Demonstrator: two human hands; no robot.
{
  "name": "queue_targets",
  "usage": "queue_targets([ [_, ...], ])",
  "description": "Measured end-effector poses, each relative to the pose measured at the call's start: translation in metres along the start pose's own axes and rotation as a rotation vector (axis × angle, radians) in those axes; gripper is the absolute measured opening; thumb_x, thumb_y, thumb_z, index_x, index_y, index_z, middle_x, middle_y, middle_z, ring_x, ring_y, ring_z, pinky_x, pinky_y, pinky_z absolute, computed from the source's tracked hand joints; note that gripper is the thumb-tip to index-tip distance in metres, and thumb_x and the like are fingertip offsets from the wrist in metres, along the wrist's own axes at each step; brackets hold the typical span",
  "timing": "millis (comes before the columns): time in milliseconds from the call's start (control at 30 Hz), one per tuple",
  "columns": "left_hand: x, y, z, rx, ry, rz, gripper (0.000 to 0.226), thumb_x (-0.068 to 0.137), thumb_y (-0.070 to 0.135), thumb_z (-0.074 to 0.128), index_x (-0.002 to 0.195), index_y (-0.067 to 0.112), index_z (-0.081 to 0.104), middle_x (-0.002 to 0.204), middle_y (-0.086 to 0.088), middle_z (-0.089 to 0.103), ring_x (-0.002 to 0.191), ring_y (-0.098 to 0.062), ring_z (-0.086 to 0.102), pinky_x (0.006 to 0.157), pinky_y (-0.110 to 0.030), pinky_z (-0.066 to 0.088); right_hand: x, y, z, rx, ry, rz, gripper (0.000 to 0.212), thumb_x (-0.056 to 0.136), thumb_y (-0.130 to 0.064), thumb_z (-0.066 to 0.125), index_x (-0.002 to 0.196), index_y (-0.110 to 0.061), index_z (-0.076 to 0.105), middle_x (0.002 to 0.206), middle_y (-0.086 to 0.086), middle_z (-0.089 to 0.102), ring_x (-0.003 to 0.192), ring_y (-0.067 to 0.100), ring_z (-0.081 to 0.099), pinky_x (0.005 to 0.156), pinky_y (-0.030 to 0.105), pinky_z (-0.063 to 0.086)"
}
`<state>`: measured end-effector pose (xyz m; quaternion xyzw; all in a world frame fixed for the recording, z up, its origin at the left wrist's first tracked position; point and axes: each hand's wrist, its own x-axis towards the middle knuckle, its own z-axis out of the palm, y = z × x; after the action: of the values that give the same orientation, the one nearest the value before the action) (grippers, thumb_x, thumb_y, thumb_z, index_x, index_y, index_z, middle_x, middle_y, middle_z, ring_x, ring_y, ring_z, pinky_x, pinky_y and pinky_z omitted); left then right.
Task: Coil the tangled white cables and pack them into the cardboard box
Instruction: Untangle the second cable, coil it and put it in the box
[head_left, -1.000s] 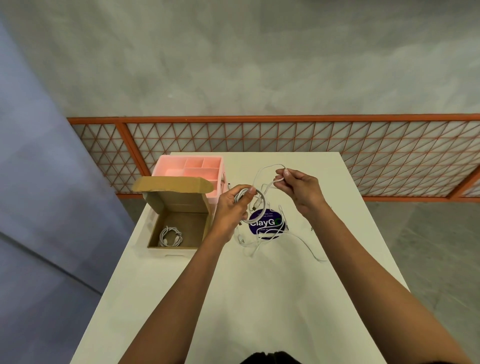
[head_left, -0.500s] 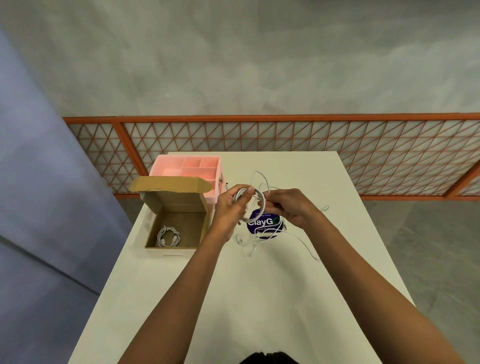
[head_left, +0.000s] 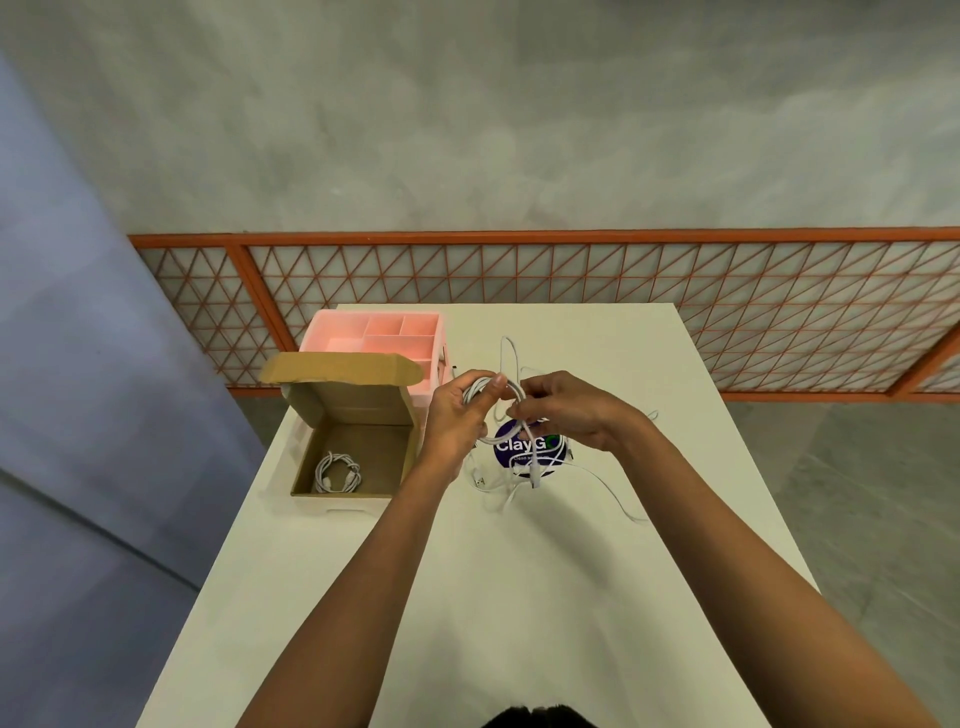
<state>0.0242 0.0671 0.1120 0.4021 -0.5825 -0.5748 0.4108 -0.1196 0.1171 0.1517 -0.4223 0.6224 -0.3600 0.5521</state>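
Note:
My left hand grips a partly wound coil of white cable above the white table. Right beside it, my right hand pinches the same cable at the coil's right side. A loose loop of that cable rises behind the hands, and its tail hangs down into more tangled white cables lying on the table. The open cardboard box sits to the left of my left hand with its lid up. One coiled white cable lies inside the box.
A pink compartment organiser stands behind the box. A round blue sticker lies on the table under the tangle. An orange lattice railing runs past the table's far edge. The box sits at the table's left edge.
My right hand has come down and left from a raised, stretched-out position and now meets the coil in my left hand. The loop of cable between the hands has shrunk.

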Motion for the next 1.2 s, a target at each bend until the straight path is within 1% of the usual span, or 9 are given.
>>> queue_targets([
  [100,0.001,-0.001,0.001,0.023,0.057,-0.001,0.018,0.088,0.031,0.065,0.095,0.015,0.070,0.065,0.006,0.057,0.046,-0.006,0.038,0.042,-0.019,0.033,-0.002,-0.006,-0.003,-0.127,-0.007,-0.007,0.025,0.085,-0.001,0.066,0.106,0.012,0.062,0.090,0.020,0.065,0.080,0.026,0.064,0.084,0.032,0.056],
  [167,0.002,-0.001,0.001,0.042,0.095,0.012,0.018,0.088,0.031,0.066,0.096,0.016,0.070,0.061,0.010,0.056,0.046,-0.004,0.041,0.042,-0.020,0.035,-0.005,-0.012,-0.005,-0.206,-0.041,0.018,0.027,0.082,-0.003,0.070,0.105,0.010,0.064,0.097,0.024,0.069,0.081,0.026,0.066,0.086,0.032,0.056],
  [333,0.004,0.000,0.000,0.042,0.157,0.023,0.016,0.088,0.030,0.067,0.096,0.016,0.069,0.056,0.012,0.055,0.046,-0.005,0.038,0.044,-0.022,0.034,-0.015,-0.022,-0.008,-0.222,-0.124,0.101,0.037,0.079,0.006,0.070,0.113,0.009,0.056,0.079,0.016,0.066,0.062,0.018,0.064,0.057,0.019,0.054],
  [400,0.004,-0.001,-0.001,0.039,0.166,0.029,0.013,0.088,0.030,0.066,0.094,0.019,0.069,0.055,0.012,0.055,0.050,-0.011,0.038,0.046,-0.024,0.034,-0.017,-0.022,-0.008,-0.231,-0.134,0.123,0.040,0.079,0.008,0.069,0.115,0.006,0.053,0.076,0.014,0.064,0.057,0.016,0.063,0.055,0.019,0.053],
  [567,0.004,-0.001,-0.005,0.009,0.193,0.039,0.006,0.088,0.026,0.066,0.089,0.020,0.068,0.063,0.013,0.059,0.054,-0.007,0.042,0.047,-0.024,0.032,-0.018,-0.024,-0.011,-0.435,-0.183,0.045,0.030,0.088,0.006,0.053,0.114,-0.003,0.063,0.086,0.016,0.057,0.077,0.022,0.052,0.064,0.022,0.049],
  [700,0.006,-0.003,-0.011,0.040,0.192,0.078,0.004,0.088,0.027,0.065,0.087,0.024,0.067,0.070,0.012,0.062,0.063,-0.008,0.051,0.054,-0.024,0.040,-0.025,-0.029,-0.014,-0.453,-0.242,-0.059,0.036,0.090,0.006,0.047,0.107,-0.014,0.071,0.086,0.010,0.059,0.079,0.018,0.050,0.066,0.022,0.045],
  [800,0.008,-0.008,-0.014,0.057,0.189,0.084,0.008,0.088,0.028,0.065,0.088,0.021,0.068,0.069,0.013,0.061,0.063,-0.006,0.051,0.056,-0.025,0.039,-0.030,-0.037,-0.016,-0.531,-0.291,-0.120,0.037,0.091,0.005,0.046,0.103,-0.019,0.071,0.085,0.011,0.058,0.079,0.019,0.048,0.066,0.021,0.043],
  [967,0.010,-0.011,-0.016,0.125,0.216,0.087,0.013,0.089,0.027,0.065,0.091,0.015,0.069,0.077,0.008,0.064,0.071,-0.007,0.055,0.066,-0.028,0.042,-0.040,-0.049,-0.025,-0.612,-0.344,-0.182,0.026,0.092,0.001,0.052,0.105,-0.012,0.070,0.071,-0.002,0.051,0.070,0.010,0.047,0.071,0.027,0.037],
  [1200,0.011,-0.005,-0.013,0.132,0.257,0.098,0.015,0.088,0.029,0.066,0.091,0.014,0.067,0.087,-0.002,0.066,0.082,-0.014,0.057,0.068,-0.018,0.044,-0.044,-0.047,-0.026,-0.513,-0.388,-0.292,0.018,0.095,-0.003,0.051,0.102,-0.004,0.068,0.088,-0.011,0.058,0.087,0.009,0.057,0.081,0.026,0.045],
])
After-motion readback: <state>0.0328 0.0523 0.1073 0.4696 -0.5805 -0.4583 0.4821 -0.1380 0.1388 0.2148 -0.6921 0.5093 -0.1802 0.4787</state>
